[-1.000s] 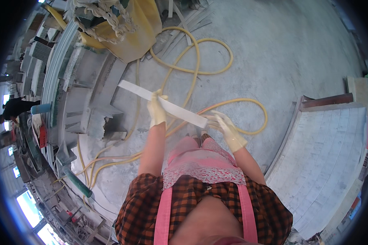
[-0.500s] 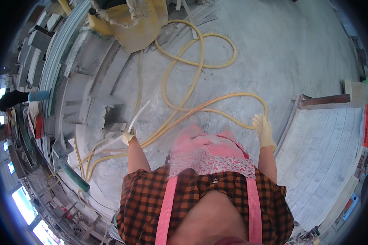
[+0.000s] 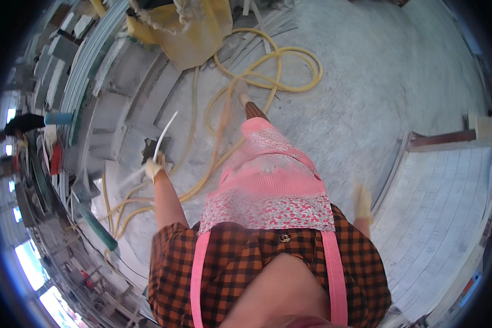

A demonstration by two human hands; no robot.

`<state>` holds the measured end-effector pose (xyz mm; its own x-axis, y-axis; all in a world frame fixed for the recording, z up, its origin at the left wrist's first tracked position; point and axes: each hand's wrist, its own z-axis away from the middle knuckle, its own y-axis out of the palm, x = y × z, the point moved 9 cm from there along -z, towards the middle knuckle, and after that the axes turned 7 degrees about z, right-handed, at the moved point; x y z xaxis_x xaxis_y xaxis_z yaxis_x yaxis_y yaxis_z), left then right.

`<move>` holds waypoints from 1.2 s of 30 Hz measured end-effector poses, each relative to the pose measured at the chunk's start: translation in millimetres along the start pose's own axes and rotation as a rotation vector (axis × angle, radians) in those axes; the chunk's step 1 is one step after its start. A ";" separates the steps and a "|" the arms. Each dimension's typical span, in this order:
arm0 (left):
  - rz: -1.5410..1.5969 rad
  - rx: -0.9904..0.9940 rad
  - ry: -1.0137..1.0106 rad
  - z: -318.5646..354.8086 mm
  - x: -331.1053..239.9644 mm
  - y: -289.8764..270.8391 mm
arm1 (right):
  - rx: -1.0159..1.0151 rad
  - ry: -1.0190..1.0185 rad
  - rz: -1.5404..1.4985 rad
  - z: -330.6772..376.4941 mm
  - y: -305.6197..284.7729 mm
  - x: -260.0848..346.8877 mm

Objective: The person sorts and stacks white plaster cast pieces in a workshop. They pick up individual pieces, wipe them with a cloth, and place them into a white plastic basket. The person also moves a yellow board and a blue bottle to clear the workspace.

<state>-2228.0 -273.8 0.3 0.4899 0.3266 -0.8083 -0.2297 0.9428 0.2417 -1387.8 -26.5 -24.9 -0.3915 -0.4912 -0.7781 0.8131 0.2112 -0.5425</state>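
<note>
My left hand (image 3: 156, 166), in a pale glove, is closed round a long, thin, curved white strip (image 3: 165, 130). One end of the strip points up and away from me; the other side runs blurred to the lower left. Out to my right hangs my right hand (image 3: 362, 202), also gloved and smeared by motion, so its fingers are unclear. My foot (image 3: 242, 94) is stretched far forward and meets the yellow hose (image 3: 303, 87), which lies looped on the floor. More of the hose (image 3: 202, 188) runs back towards the left, past my left forearm.
A yellowish sack-like cover (image 3: 194, 41) hangs at the far left, with loose strips (image 3: 262, 33) beside it. Stacked long profiles (image 3: 93, 65) line the left side. At the right stands a low platform of pale boards (image 3: 437, 213). Another person (image 3: 24, 124) is at the left edge.
My foot has swung forward, and the hose loop near my right hand has shifted away to the far coils. My left hand moved left and forward with the strip; my right hand dropped back.
</note>
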 end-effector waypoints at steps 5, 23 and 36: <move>-0.014 0.359 0.048 50.8 42.0 116.0 | 0.356 -0.589 -0.186 91.1 23.6 82.1; -0.157 -0.018 -0.187 112.9 121.1 72.0 | 0.549 0.507 -1.959 -223.7 -38.6 -115.1; -0.174 -0.045 0.005 134.1 139.9 196.1 | 0.601 0.358 -1.969 -350.8 50.5 -152.1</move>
<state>-2091.7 -34.2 6.7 0.5214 0.1584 -0.8385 -0.1795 0.9810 0.0737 -1438.3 355.3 -45.1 -0.6983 0.4940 0.5180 -0.7133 -0.5408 -0.4458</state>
